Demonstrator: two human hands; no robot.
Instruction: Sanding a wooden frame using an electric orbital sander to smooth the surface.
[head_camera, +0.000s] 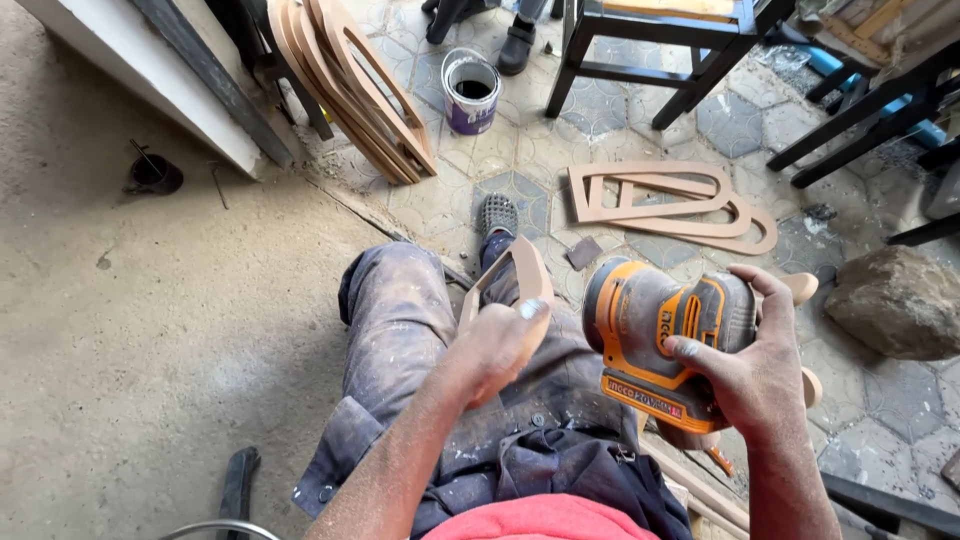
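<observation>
I see my left hand (497, 345) closed around a wooden frame (520, 275), held tilted over my lap. My right hand (755, 375) grips an orange sander (665, 335) just beside it. More frames (670, 200) lie on the tiled floor (560, 150) ahead, near a paint can (471, 91).

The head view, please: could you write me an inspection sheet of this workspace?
Surface: dusty hexagon-tiled floor beside bare concrete.
Job's things: orange sander; curved wooden frame piece resting on the lap.
Clutter: flat wooden frames, leaning frame stack, paint can, rock.
Hands: left hand grips the frame piece; right hand holds the sander.
Cables: nothing seen.
Surroundings: dark chair legs; another person's shoe.
</observation>
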